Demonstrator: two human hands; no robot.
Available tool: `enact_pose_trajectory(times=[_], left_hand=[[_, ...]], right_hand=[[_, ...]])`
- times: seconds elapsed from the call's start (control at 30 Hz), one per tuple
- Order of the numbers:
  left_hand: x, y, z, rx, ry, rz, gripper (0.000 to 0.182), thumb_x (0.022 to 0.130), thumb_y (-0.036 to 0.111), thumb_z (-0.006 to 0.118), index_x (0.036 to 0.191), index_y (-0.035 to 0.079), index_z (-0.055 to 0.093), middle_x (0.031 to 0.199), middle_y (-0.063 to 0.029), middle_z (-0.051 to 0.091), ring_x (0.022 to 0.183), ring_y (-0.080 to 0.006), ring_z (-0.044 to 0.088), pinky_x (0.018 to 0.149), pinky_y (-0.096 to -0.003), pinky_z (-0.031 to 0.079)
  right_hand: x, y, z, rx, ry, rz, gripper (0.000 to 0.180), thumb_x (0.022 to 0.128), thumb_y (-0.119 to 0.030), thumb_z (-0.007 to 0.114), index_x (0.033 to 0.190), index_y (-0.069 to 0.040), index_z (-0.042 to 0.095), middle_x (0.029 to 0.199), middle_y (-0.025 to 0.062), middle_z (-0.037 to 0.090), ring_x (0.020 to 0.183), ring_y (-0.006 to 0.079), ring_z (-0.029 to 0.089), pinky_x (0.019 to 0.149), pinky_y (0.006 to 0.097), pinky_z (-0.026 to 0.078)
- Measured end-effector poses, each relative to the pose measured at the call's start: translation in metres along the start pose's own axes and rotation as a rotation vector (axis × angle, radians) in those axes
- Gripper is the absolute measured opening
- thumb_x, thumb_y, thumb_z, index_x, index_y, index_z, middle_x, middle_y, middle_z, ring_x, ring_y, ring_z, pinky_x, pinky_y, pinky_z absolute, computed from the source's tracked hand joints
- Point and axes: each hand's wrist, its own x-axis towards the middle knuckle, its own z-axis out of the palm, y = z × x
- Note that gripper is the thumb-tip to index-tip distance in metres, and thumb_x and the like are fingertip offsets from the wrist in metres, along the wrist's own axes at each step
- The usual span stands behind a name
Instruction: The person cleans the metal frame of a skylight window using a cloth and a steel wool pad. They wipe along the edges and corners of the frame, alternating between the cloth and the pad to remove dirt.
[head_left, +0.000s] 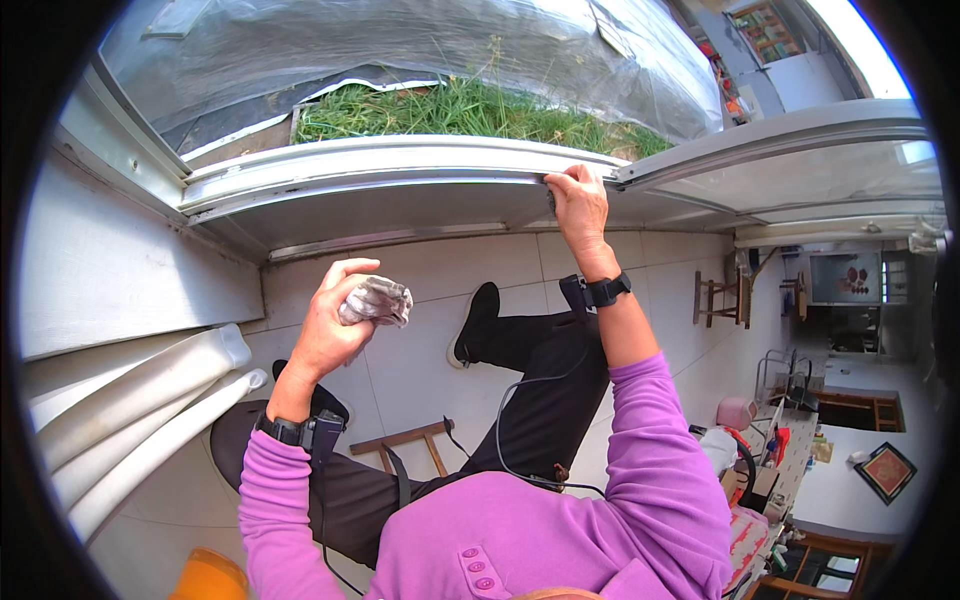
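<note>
My left hand (337, 315) is closed around a crumpled, stained white cloth (378, 301) and is held up over the tiled floor, away from the window. My right hand (581, 199) is at the metal window sill track (390, 169), near the corner where the window sash (795, 169) meets it. Its fingertips are pinched down at the track's inner edge. A small dark bit of something shows beside the palm; what it is cannot be told. Both wrists wear black straps with small devices.
A white curtain (150, 405) hangs at the left beside a white wall. An orange container (210, 576) stands at the lower left. A wooden stool (405, 442) is beneath me, with cables across my lap. At the right are a wooden chair (724, 300) and a cluttered table.
</note>
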Motion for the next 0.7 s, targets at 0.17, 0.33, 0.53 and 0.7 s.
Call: enact_pose_trajectory(times=[0.17, 0.33, 0.53, 0.7], left_hand=[[-0.004, 0.004, -0.001, -0.011, -0.005, -0.002, 0.042, 0.066, -0.007, 0.06, 0.105, 0.004, 0.071, 0.126, -0.0088, 0.059, 0.114, -0.027, 0.06, 0.096, -0.0361, 0.049], [-0.006, 0.005, 0.0, -0.042, -0.033, 0.002, 0.042, 0.067, -0.007, 0.06, 0.106, 0.004, 0.07, 0.123, -0.0093, 0.061, 0.11, -0.0276, 0.062, 0.094, -0.0357, 0.05], [0.0, 0.004, 0.016, 0.005, -0.086, 0.041, 0.045, 0.067, -0.006, 0.062, 0.11, 0.004, 0.069, 0.122, -0.0082, 0.062, 0.11, -0.0279, 0.063, 0.096, -0.0358, 0.05], [0.015, 0.007, 0.035, -0.026, -0.159, -0.04, 0.045, 0.068, -0.005, 0.063, 0.111, 0.005, 0.07, 0.138, -0.0069, 0.055, 0.121, -0.0294, 0.059, 0.1, -0.0373, 0.049]], right_hand=[[0.0, -0.01, 0.005, -0.024, 0.045, -0.074, 0.01, 0.082, -0.004, 0.065, 0.087, -0.008, 0.072, 0.087, 0.0065, 0.063, 0.089, 0.0312, 0.06, 0.078, 0.0416, 0.049], [0.003, -0.016, 0.013, 0.101, 0.038, 0.152, 0.009, 0.082, -0.003, 0.066, 0.087, -0.01, 0.067, 0.082, 0.0076, 0.065, 0.085, 0.0307, 0.061, 0.077, 0.0418, 0.049], [0.002, -0.021, 0.021, 0.157, 0.093, 0.303, 0.012, 0.08, -0.007, 0.072, 0.088, -0.012, 0.066, 0.077, 0.0062, 0.067, 0.076, 0.0274, 0.065, 0.071, 0.0399, 0.05], [0.0, -0.019, 0.026, 0.201, 0.136, 0.324, 0.012, 0.079, -0.005, 0.073, 0.087, -0.01, 0.066, 0.076, 0.0068, 0.066, 0.074, 0.0261, 0.065, 0.07, 0.0384, 0.051]])
